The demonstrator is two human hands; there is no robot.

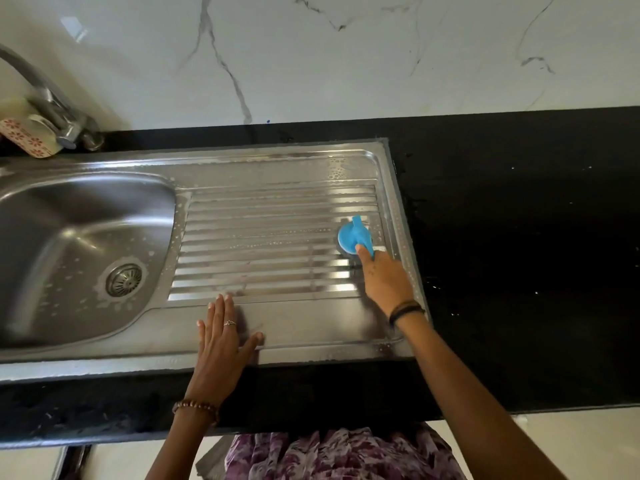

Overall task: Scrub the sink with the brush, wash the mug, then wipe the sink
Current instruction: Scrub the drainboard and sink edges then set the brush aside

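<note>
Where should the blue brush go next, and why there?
Probably leftward along the ridges toward the basin. The right hand holds the blue brush at the far right end of the ribbed drainboard, suds still dot the ridges to its left, and the left hand rests flat on the front rim.

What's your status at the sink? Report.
Right hand grips round blue scrub brush on ribbed steel drainboard. Left hand flat on sink rim. Nothing obstructing.
</note>
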